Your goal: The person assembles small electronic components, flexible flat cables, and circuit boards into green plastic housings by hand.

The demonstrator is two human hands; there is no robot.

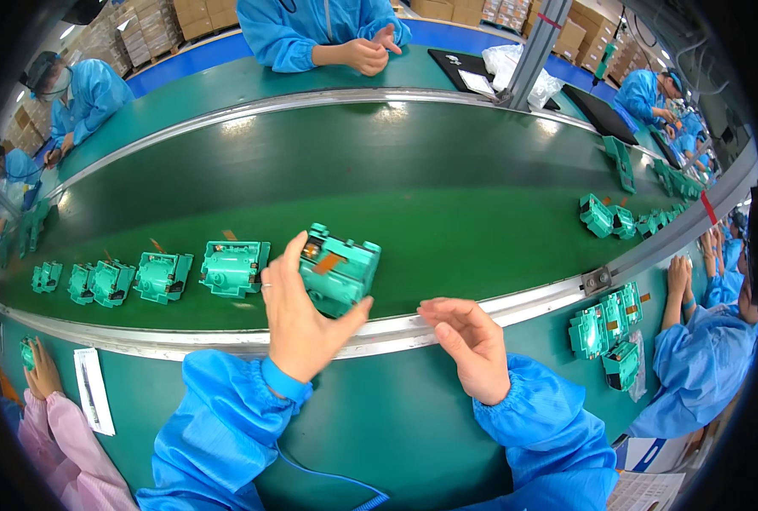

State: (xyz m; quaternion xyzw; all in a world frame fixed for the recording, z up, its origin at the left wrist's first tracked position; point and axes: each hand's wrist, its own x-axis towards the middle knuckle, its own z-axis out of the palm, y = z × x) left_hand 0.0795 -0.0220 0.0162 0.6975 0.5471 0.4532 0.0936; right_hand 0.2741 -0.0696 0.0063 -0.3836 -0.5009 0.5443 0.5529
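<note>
Several cardboard boxes [193,15] stood stacked in the background, their contents hidden; a white sleeve [103,404] lay on the near tabletop [379,417], a slim dark item [89,387] in or on it. The left hand [304,330] grasped a green housing [351,283] between thumb and fingers; the housing sat just beyond its palm, above the belt [447,221]. The right hand [474,351] was released, fingers loosely bent, near the housing but apart.
</note>
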